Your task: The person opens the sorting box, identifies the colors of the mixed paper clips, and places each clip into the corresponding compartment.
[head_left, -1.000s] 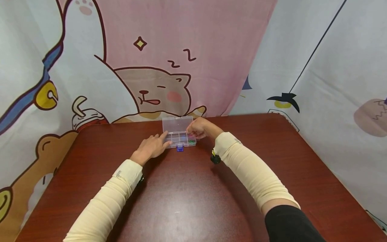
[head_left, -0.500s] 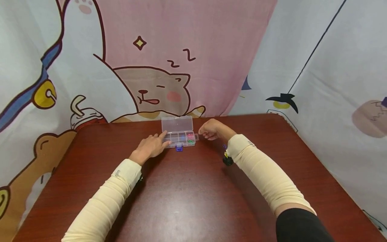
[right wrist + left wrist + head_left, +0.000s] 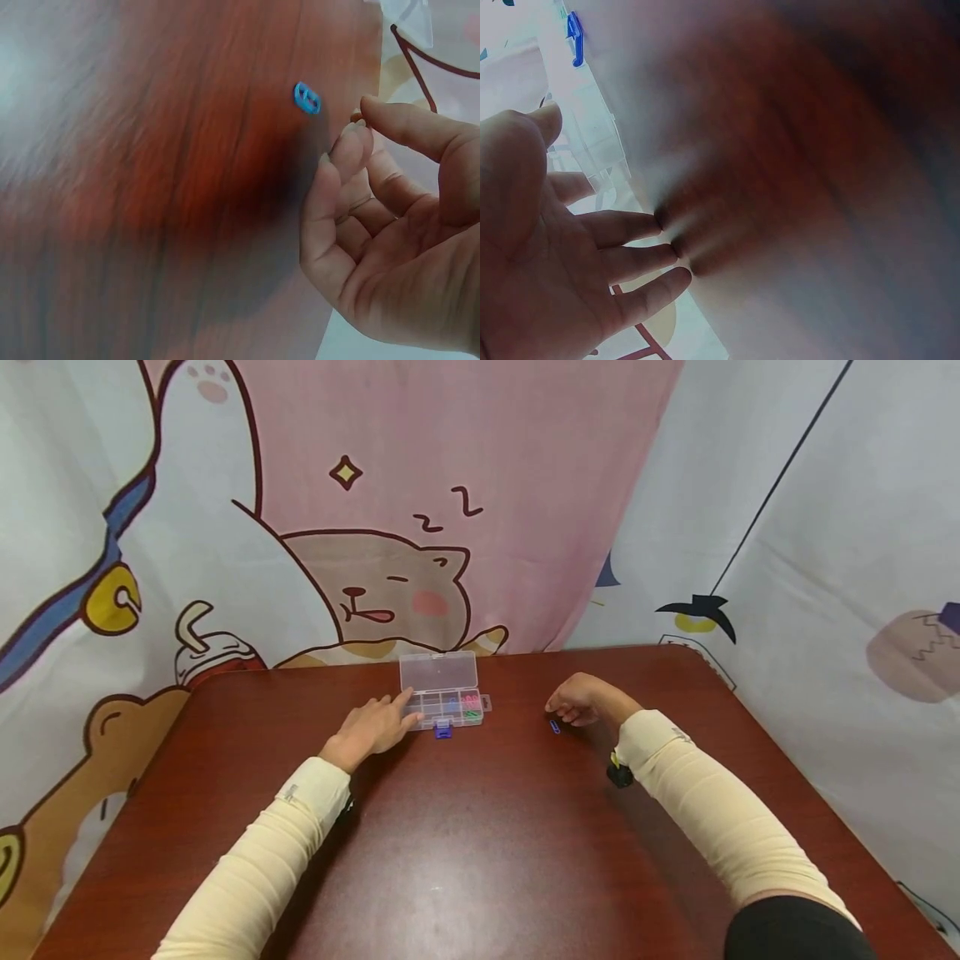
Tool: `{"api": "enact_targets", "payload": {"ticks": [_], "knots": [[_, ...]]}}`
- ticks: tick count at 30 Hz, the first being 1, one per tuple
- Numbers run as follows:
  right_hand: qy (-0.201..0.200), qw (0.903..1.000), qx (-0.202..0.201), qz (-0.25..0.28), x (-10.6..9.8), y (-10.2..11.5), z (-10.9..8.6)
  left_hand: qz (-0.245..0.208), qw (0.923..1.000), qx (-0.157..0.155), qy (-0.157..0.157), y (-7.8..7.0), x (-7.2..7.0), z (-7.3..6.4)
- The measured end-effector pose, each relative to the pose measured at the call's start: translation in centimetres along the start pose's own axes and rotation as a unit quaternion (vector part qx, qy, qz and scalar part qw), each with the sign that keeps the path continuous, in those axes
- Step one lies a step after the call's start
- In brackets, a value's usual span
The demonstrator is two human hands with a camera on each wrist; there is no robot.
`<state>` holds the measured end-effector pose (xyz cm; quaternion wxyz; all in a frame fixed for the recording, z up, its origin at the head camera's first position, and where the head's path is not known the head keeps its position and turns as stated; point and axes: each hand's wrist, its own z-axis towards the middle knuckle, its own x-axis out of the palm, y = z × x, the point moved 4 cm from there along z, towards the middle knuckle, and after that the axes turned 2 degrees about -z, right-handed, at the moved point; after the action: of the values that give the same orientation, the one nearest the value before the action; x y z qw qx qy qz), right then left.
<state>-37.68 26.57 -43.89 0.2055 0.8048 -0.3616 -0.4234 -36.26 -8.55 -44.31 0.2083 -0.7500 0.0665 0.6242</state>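
A clear plastic compartment box [image 3: 429,720] stands at the far middle of the table, its lid [image 3: 438,672] raised. Small pink clips [image 3: 471,702], green clips [image 3: 471,715] and a few blue ones show in its right compartments. My left hand [image 3: 373,727] rests at the box's left end with fingers stretched out; in the left wrist view its palm [image 3: 547,255] is beside the clear wall. To the right, a blue paper clip [image 3: 555,727] lies on the table. Just over it is my right hand [image 3: 583,700], fingers loosely bent; in the right wrist view the fingertips are apart from the clip [image 3: 307,98].
The brown table [image 3: 442,843] reaches back to a cartoon-printed curtain [image 3: 555,510] close behind the box. A blue latch [image 3: 443,731] hangs from the box's front, and a clear hanging tab [image 3: 487,702] sticks out at its right end.
My right hand has drawn back from the box's right compartments and moved right, and a blue paper clip now lies below it. My left hand stays at the box.
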Motion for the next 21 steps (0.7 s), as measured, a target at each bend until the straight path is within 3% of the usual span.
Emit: {"api": "enact_targets", "payload": {"ticks": [9, 21], "knots": [[0.006, 0.9996, 0.028, 0.003, -1.0, -1.8, -0.8, 0.001, 1.0, 0.002, 0.001, 0.1, 0.0, 0.1], [-0.009, 0.9995, 0.023, -0.021, -0.9, -2.6, -1.0, 0.0, 1.0, -0.001, 0.004, 0.0, 0.1, 0.0]]}}
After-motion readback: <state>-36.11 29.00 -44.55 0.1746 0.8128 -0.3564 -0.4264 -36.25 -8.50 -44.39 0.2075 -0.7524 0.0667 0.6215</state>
